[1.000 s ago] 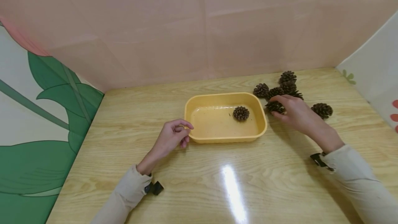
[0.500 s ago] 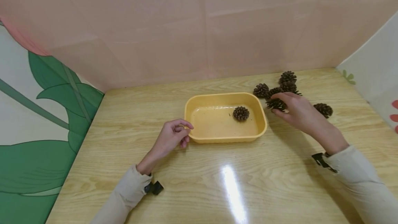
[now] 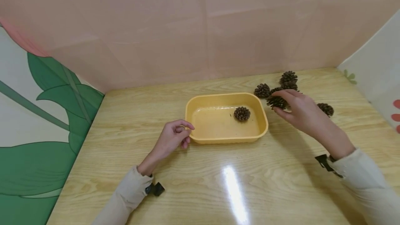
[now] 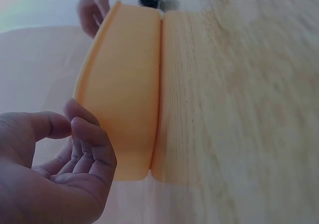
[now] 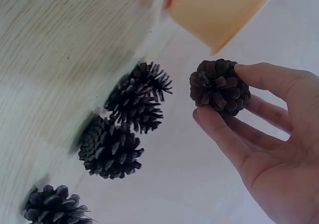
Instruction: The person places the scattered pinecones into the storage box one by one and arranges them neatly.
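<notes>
My right hand holds a brown pine cone between thumb and fingertips. In the right wrist view that cone is apart from the others, and its scales face the camera. My left hand is at the near left corner of a shallow yellow plastic basin, its bent index finger and thumb pinching the rim. The left wrist view shows the other fingers of that hand curled beside the basin's outer wall. One pine cone lies inside the basin, toward its right end.
Several pine cones lie grouped behind the right hand, partly hidden by it. A separate cone lies to the right of that hand. The wood-grain table meets a pinkish covered wall at the back.
My right hand has taken the pine cone up off the table, rising slightly and shifting a little away from me. The left hand and the basin stay where they were.
</notes>
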`<state>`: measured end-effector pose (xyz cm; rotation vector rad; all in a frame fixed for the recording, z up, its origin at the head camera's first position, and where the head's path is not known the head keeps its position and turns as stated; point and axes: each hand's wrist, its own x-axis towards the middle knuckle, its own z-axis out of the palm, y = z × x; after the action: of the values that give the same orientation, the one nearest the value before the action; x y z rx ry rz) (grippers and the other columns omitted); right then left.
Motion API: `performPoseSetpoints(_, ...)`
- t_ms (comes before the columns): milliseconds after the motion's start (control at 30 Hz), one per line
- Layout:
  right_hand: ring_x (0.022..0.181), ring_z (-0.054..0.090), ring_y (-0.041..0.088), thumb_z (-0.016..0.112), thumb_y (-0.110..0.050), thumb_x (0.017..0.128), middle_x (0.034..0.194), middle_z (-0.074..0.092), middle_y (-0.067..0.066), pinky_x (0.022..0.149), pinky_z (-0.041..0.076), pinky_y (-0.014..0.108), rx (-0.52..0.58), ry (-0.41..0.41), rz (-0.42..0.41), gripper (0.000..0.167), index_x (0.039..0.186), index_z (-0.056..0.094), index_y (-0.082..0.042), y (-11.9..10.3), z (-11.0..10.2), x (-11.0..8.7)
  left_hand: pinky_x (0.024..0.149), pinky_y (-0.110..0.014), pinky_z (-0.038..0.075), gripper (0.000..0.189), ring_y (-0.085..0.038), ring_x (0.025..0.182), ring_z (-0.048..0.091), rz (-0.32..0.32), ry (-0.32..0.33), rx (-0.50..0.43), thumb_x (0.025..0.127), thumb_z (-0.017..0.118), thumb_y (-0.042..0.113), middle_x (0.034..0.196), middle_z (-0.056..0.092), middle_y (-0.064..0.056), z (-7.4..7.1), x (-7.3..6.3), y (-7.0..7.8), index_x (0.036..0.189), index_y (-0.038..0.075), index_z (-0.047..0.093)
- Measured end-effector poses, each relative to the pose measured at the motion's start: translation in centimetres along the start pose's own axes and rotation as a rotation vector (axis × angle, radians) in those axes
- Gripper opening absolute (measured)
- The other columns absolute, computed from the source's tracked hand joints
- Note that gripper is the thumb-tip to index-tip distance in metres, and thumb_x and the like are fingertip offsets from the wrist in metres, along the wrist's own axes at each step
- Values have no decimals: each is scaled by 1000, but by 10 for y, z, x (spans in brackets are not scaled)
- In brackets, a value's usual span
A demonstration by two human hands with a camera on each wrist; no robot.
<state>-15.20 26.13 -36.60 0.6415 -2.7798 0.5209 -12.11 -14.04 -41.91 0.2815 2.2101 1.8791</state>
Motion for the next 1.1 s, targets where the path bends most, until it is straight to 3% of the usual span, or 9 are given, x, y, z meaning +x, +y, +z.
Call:
performPoseSetpoints(467, 88, 67, 44, 78, -6, 85, 122, 62, 25, 75, 56, 58, 33, 100, -114, 46, 128, 61, -2, -20, -8, -7, 46, -26, 49, 17, -15, 48, 56, 13, -1, -4, 97, 57, -1, 62, 63, -8, 1, 0, -1, 107, -12, 64)
performPoseSetpoints(833, 76, 69, 37, 79, -2, 82, 121, 63, 23, 66, 59, 50, 25, 127, -168, 48, 127, 61, -2, -34, -9, -10, 46, -25, 49, 17, -15, 49, 56, 22, -12, -6, 97, 58, 0, 63, 63, -9, 0, 0, -2, 107, -12, 64)
performPoseSetpoints(1100, 83, 69, 38, 80, -3, 82, 122, 63, 22, 70, 59, 51, 20, 124, -161, 47, 126, 62, -2, -38, -9, -12, 46, -26, 48, 16, -16, 49, 55, 18, -9, -2, 97, 58, 0, 63, 63, -9, 0, 0, -1, 107, -11, 64)
